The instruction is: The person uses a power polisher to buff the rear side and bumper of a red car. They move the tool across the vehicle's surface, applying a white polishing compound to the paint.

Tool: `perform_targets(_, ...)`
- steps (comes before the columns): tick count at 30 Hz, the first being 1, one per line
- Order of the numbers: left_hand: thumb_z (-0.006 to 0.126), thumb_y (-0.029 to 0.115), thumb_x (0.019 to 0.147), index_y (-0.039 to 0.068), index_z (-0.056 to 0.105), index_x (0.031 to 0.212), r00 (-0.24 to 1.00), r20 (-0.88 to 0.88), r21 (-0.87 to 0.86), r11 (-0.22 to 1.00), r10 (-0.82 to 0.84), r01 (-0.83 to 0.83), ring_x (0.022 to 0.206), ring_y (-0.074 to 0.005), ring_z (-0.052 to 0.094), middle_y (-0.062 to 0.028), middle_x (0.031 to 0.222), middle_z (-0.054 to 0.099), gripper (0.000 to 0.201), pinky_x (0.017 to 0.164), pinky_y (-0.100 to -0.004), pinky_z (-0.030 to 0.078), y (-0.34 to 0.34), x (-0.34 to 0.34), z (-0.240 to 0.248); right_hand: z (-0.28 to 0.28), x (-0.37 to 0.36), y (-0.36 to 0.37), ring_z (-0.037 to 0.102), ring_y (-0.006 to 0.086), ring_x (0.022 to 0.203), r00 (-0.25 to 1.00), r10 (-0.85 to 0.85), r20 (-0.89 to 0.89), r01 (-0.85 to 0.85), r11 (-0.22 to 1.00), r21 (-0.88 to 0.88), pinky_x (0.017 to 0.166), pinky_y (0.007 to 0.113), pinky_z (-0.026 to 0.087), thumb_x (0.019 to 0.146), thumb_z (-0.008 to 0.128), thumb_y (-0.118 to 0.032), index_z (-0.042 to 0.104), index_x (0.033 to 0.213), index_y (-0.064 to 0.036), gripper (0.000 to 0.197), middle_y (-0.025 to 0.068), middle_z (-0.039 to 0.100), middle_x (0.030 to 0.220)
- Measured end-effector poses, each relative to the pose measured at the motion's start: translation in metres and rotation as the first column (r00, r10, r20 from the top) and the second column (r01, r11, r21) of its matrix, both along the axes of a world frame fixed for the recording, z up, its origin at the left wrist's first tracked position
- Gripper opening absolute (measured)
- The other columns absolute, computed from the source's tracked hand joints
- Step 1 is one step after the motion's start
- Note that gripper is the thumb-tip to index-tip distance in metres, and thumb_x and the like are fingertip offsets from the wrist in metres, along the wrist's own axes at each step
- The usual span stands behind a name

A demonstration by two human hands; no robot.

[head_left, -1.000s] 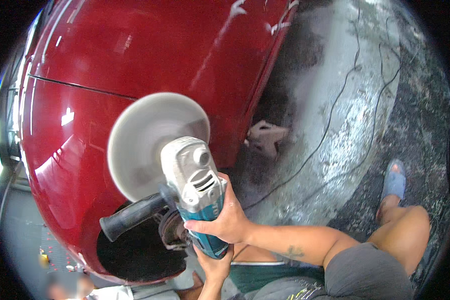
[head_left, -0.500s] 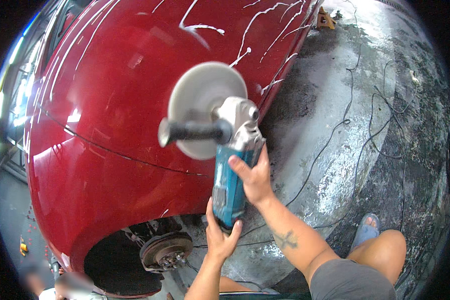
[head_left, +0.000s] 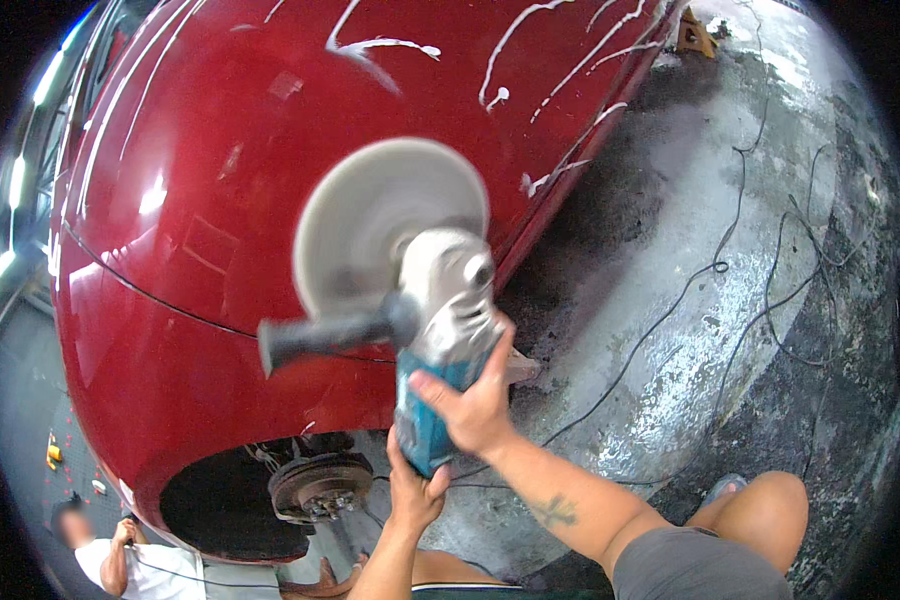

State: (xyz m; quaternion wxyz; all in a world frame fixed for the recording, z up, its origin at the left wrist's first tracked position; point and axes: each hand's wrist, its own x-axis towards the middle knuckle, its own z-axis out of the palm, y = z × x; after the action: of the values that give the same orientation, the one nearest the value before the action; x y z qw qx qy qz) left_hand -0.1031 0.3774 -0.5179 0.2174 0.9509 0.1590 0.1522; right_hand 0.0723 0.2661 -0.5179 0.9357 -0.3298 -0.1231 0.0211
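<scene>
We see one red car (head_left: pixel 200 130) filling the upper left, its body curving down toward the lower edge. Beside it spreads the wet, grey-patched floor (head_left: pixel 610 350). At the lower left is one co-worker (head_left: pixel 155 572) in a white top, just past the end of the car. The car's one visible wheel arch (head_left: pixel 215 505) makes a dark hollow, and at its right side sits one bare brake disc (head_left: pixel 320 480) with studs at its hub.

Over the red panel, above and to the right of the arch, we have one blue and silver polisher (head_left: pixel 442 320). Its single round white pad (head_left: pixel 355 225) is blurred and faces the panel; we cannot tell how much of it touches. One black side handle (head_left: pixel 340 340) sticks out to the left, with neither hand on it. Our two hands grip the blue body: the right hand (head_left: pixel 480 400) wraps it from the right, the left hand (head_left: pixel 417 492) clasps its lower end.

Smaller still, one yellow stand (head_left: pixel 695 38) rests on the floor at the top, and one partly hidden sandal (head_left: pixel 727 487) shows by our knee. Dark cord (head_left: pixel 718 267) loops across the floor, and several thin white streaks (head_left: pixel 390 45) mark the panel.
</scene>
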Motion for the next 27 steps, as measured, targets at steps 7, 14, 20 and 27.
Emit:
perform_targets(7, 0.066, 0.059, 0.102, -0.003, 0.010, 0.166, 0.994, 0.056, 0.141, 0.986, -0.098, 0.090, 0.150, -0.0361, 0.040, -0.0233, 0.163, 0.033, 0.105, 0.124, -0.0499, 0.033, 0.045, -0.064, -0.036, 0.028, -0.048, 0.011, 0.055, 0.0415, 0.143, 0.971, 0.089, 0.223, -0.063, 0.991, -0.119, 0.120, 0.051, 0.044, 0.077, 0.101, -0.034, 0.015, 0.167, -0.0026, 0.129, 0.0323, 0.049, 0.154)
perform_targets(14, 0.078, 0.040, 0.095, 0.004, 0.013, 0.170, 0.964, 0.216, -0.098, 0.979, -0.153, 0.178, 0.142, -0.0391, 0.055, -0.0270, 0.154, 0.053, 0.105, 0.120, -0.0487, 0.041, -0.030, 0.096, 0.008, 0.067, 0.080, -0.049, 0.065, 0.0290, 0.125, 0.979, -0.147, 0.138, 0.154, 0.987, -0.043, 0.109, 0.047, 0.052, 0.081, 0.099, -0.027, 0.032, 0.154, -0.0026, 0.102, 0.0223, 0.062, 0.138)
perform_targets(20, 0.075, 0.031, 0.100, 0.007, 0.015, 0.168, 0.984, 0.170, -0.233, 0.968, -0.056, 0.095, 0.123, -0.0388, 0.069, -0.0284, 0.134, 0.067, 0.093, 0.106, -0.0479, 0.053, -0.089, 0.161, 0.065, 0.114, 0.152, -0.083, 0.072, 0.0271, 0.112, 0.957, -0.244, 0.159, 0.245, 0.969, 0.014, 0.101, 0.041, 0.058, 0.083, 0.097, -0.033, 0.041, 0.141, 0.0035, 0.089, 0.0218, 0.070, 0.125)
perform_targets(27, 0.090, 0.024, 0.087, 0.001, 0.031, 0.157, 0.957, 0.274, -0.364, 0.931, 0.094, 0.013, 0.127, -0.0252, 0.058, -0.0166, 0.137, 0.060, 0.094, 0.112, -0.0427, 0.046, -0.092, 0.144, 0.073, 0.139, 0.126, -0.073, 0.068, 0.0286, 0.120, 0.921, -0.199, 0.336, 0.234, 0.970, -0.065, 0.107, 0.044, 0.055, 0.080, 0.100, -0.038, 0.036, 0.149, -0.0020, 0.101, 0.0211, 0.067, 0.133)
